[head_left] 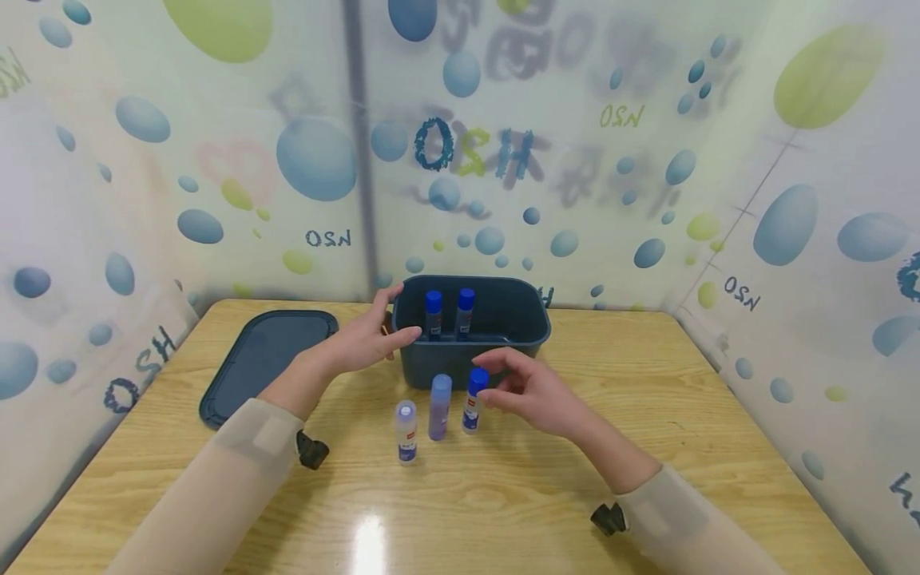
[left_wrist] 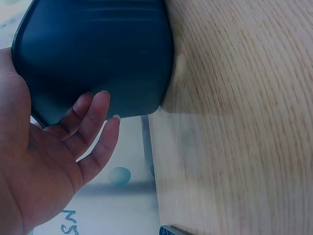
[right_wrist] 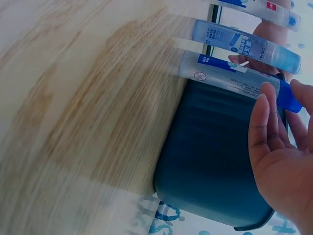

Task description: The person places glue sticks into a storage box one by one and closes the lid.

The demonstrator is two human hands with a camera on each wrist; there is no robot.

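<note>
My left hand (head_left: 370, 339) holds the left end of a dark blue plastic bin (head_left: 470, 361), thumb over the near rim. In the left wrist view its other fingers (left_wrist: 93, 117) lie loosely bent against the outer wall. My right hand (head_left: 535, 391) has thumb and forefinger around the blue cap of a glue stick (head_left: 470, 414), upright on the table before the bin; the forefinger's contact is partly hidden. Left of it stand a purplish glue stick (head_left: 439, 415) and a clear-capped one (head_left: 406, 439). Inside the bin, two blue-capped glue sticks (head_left: 434, 311) stand upright.
A dark blue lid (head_left: 266, 363) lies flat on the wooden table (head_left: 503, 511), left of the bin. Behind the bin and at both sides hang pale curtains (head_left: 618, 263) with blue and green spots.
</note>
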